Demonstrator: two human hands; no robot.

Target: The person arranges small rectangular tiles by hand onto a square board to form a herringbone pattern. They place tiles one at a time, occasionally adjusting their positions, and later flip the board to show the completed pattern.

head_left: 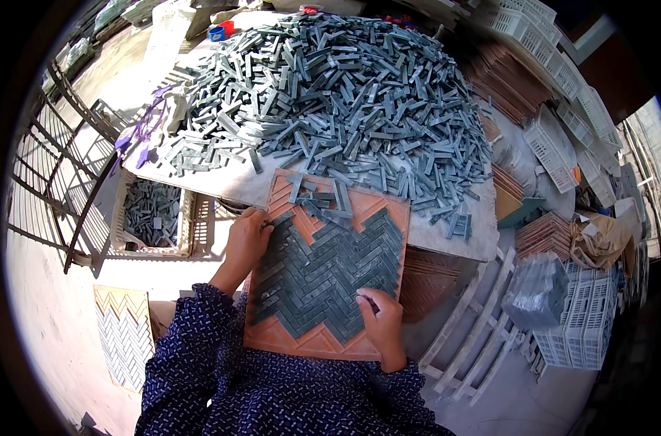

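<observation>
An orange tray (338, 347) with a zigzag-ridged surface lies in front of me, its far end at the table edge. Dark grey-green stone strips (323, 272) fill its middle in a herringbone pattern. At the tray's left edge, my left hand (245, 243) has its fingers closed at the end of a strip (281, 219). Over the lower right of the pattern is my right hand (383, 325), thumb and fingers pinched together; what they hold, if anything, is hidden. Several loose strips (338, 198) lie across the tray's far end.
A large heap of stone strips (330, 80) covers the table (454, 243). A crate of strips (191, 225) stands at left, near another patterned tray (123, 334). White crates (577, 320), stacked orange trays (508, 80) and a pale slatted frame (468, 327) stand at right.
</observation>
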